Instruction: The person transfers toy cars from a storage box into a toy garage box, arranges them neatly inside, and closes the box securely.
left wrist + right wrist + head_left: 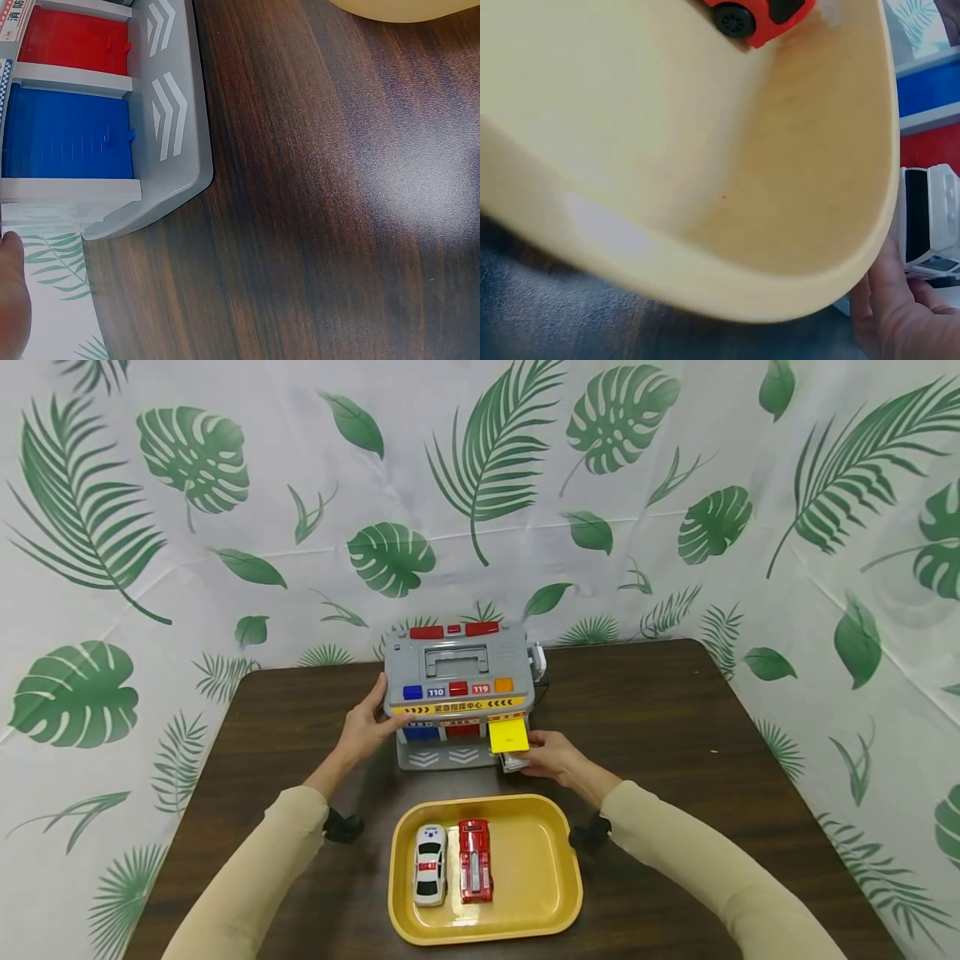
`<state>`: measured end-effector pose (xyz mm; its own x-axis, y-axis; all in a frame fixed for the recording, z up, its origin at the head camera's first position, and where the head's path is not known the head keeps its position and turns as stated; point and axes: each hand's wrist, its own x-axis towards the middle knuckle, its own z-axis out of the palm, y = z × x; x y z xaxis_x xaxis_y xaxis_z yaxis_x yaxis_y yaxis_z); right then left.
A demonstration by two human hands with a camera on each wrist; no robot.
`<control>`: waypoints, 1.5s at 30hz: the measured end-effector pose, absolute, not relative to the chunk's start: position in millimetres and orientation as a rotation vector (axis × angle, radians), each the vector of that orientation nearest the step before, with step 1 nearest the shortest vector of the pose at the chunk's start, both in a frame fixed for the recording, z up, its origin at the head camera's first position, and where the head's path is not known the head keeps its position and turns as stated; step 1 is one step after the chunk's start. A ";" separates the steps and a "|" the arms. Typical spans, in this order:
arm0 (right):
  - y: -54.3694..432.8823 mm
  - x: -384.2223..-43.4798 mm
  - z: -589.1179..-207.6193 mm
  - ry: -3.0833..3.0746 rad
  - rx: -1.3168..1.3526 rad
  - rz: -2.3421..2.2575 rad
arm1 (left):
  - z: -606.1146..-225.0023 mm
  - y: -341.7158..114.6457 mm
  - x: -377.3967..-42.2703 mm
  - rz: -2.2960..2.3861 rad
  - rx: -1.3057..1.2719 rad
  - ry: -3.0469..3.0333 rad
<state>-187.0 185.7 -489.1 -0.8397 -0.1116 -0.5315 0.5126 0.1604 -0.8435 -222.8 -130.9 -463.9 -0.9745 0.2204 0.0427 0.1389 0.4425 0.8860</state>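
Note:
A grey toy garage with red, blue and orange buttons and a handle on its roof stands at the back of the table. My left hand grips its left side, thumb across the front corner. Its yellow door is lifted; the blue door and red door are down. Between the fingers and thumb of my right hand is a white toy van, held at the opening beneath the yellow door. That door hides part of the van in the head view.
In front of the garage lies a yellow tray holding a white toy police car and a red toy fire truck. The dark wooden table meets a leaf-patterned cloth behind the garage.

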 end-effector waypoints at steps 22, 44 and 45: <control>181.4 -196.9 -490.0 1.898 0.504 -1.772 | -462.6 -128.4 -220.3 1.549 0.270 2.618; 180.7 -196.0 -491.8 1.899 0.518 -1.798 | -465.3 -128.8 -221.1 1.577 0.298 2.605; 180.5 -195.8 -491.5 1.901 0.516 -1.799 | -465.2 -128.9 -221.1 1.578 0.298 2.605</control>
<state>-195.8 180.5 -491.5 -0.8188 -0.0473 -0.5722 0.5687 0.0699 -0.8196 -221.1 -128.9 -465.2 -0.9777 0.2077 0.0309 0.1236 0.4502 0.8843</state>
